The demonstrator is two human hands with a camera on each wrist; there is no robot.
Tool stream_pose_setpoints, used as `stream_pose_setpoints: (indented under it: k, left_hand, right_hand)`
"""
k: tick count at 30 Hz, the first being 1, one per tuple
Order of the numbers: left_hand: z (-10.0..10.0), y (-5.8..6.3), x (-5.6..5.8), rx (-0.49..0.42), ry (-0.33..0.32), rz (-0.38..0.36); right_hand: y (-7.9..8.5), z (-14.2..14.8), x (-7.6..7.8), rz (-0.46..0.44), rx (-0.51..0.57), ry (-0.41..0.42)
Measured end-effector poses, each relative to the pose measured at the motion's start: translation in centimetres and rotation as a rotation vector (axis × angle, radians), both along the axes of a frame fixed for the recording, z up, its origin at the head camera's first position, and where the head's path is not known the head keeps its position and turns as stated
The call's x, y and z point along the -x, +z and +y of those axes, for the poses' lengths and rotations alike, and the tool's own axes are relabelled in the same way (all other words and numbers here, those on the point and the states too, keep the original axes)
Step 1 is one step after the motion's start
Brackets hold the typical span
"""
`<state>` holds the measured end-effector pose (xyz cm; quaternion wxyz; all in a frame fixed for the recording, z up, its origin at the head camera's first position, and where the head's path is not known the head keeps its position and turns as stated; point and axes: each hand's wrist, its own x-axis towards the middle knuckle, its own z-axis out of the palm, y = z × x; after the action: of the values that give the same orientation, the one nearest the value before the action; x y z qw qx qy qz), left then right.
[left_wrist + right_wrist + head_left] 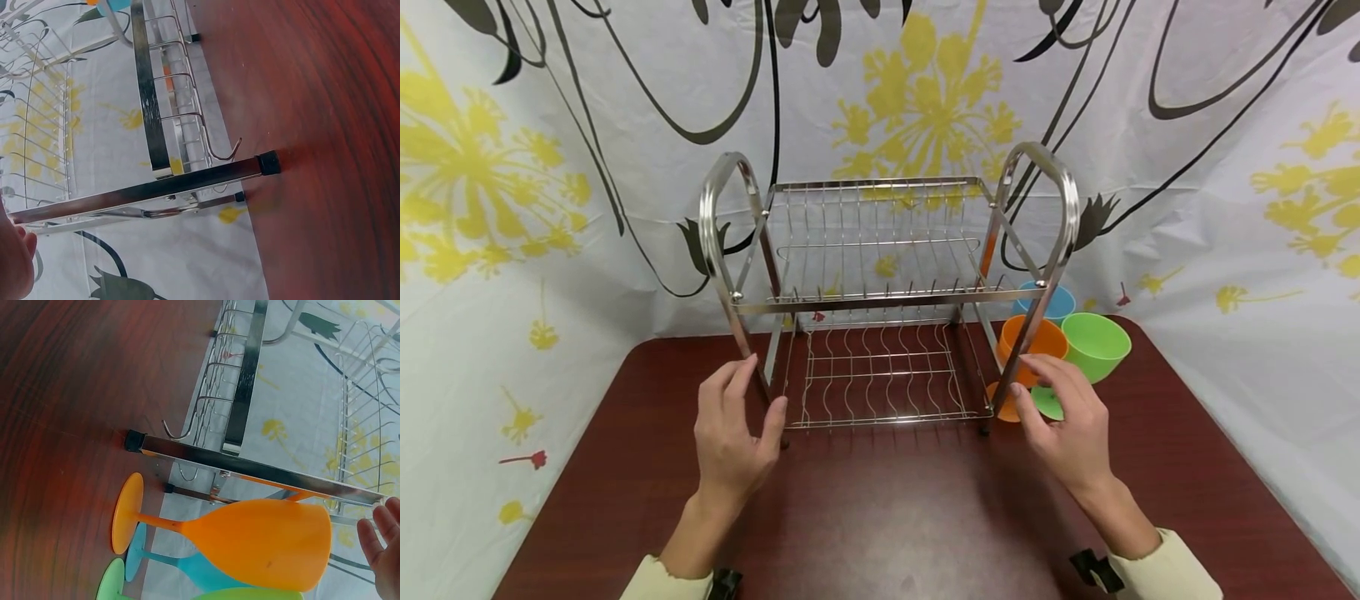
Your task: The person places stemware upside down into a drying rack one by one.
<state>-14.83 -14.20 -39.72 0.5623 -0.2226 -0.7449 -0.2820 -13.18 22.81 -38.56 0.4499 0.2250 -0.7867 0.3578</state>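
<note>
A two-tier metal dish rack [887,301] stands upright on the table, its shelves holding nothing. My left hand [730,433] is raised beside its left front leg, fingers loosely bent, thumb apart. On the other side, my right hand [1067,425] is by the right front leg, thumb and fingers spread. Whether any fingertip touches the metal, I cannot tell. Both wrist views catch only part of each hand near a rack leg [187,182]. Just right of the rack stand an orange goblet [269,544], a blue goblet [203,572] and a green goblet [1096,346].
The dark red-brown wooden table [910,508] extends in front of the rack and to both sides. Behind it hangs a white cloth [647,200] with yellow flowers and grey stems. The goblets stand close to the table's right back corner.
</note>
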Motion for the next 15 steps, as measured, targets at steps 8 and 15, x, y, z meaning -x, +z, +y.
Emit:
stream_pose_setpoints:
  k: [8,15]
  left_hand:
    - [0.0,0.0,0.2,-0.083,-0.035,-0.022]
    - [-0.2,-0.1,0.3,-0.200,-0.102,-0.106]
  right_hand:
    - [-0.3,0.7,0.2,-0.021,0.038,-0.062]
    - [0.0,1.3,0.0,-0.145,0.039,-0.143]
